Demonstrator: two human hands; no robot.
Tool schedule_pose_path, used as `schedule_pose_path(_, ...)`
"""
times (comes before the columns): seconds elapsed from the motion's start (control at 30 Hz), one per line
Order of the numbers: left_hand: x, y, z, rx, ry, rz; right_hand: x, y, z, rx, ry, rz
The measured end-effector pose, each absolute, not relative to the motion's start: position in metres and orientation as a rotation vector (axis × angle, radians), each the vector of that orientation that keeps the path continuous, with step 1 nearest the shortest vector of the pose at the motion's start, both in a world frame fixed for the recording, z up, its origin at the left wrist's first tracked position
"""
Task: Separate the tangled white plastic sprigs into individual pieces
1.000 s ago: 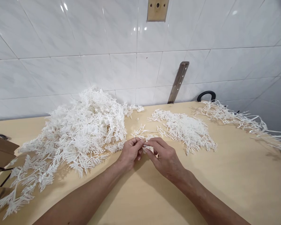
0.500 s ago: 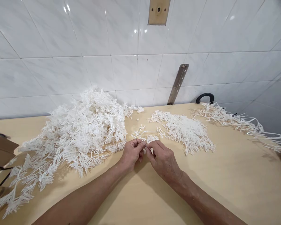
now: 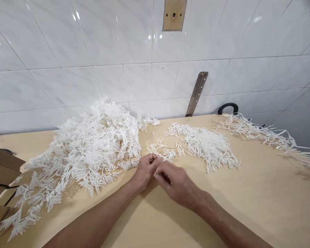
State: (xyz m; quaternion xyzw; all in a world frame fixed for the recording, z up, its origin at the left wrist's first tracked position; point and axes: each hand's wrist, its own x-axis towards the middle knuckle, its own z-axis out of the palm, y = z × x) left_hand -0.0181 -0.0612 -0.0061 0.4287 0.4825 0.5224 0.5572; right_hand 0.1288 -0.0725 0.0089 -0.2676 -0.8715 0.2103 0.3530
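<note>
My left hand is closed in a pinch on a white branched sprig, whose tips show just beyond the fingers. Right against it, my right hand is blurred, its fingers curled together; whatever they hold is hidden. A tall heap of white feathery branches lies to the left of my hands. To the right sits a flatter pile of white sprigs, with a few loose bits between the two piles.
Bare white stems stretch along the right side of the wooden table. A metal strip leans on the tiled wall beside a black ring-shaped handle. Cardboard stands at the left edge.
My right hand has shifted slightly left and down, closer over my left fingertips, and its wrist has turned. The small white piece seen between my hands is now hidden. The view has tilted slightly.
</note>
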Motion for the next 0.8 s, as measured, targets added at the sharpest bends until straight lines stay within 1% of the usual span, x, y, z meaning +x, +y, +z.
schedule_pose_path(0.07,-0.018,-0.062,-0.005,1.047,1.116,1.198,0.147,-0.056,0.014,-0.870,-2.054,0.428)
schedule_pose_path(0.2,-0.019,-0.062,-0.003,1.047,1.054,1.181,0.200,-0.016,0.014,-1.310,-1.740,0.043)
schedule_pose_path(0.3,-0.021,-0.062,-0.002,1.005,1.002,1.170,0.224,-0.001,0.012,-1.509,-1.679,-0.060)
schedule_pose_path(0.4,-0.025,-0.062,-0.001,0.900,0.904,1.173,0.222,-0.004,0.013,-1.566,-1.641,0.081)
schedule_pose_path(0.5,-0.027,-0.062,0.000,0.778,0.755,1.170,0.204,-0.016,0.014,-1.473,-1.663,0.285)
schedule_pose_path(0.57,-0.028,-0.061,0.001,0.737,0.689,1.164,0.193,-0.022,0.014,-1.399,-1.694,0.360)
schedule_pose_path(0.67,-0.029,-0.061,0.001,0.710,0.651,1.160,0.186,-0.025,0.013,-1.364,-1.719,0.402)
schedule_pose_path(0.8,-0.030,-0.060,0.001,0.685,0.641,1.155,0.192,-0.021,0.014,-1.432,-1.688,0.406)
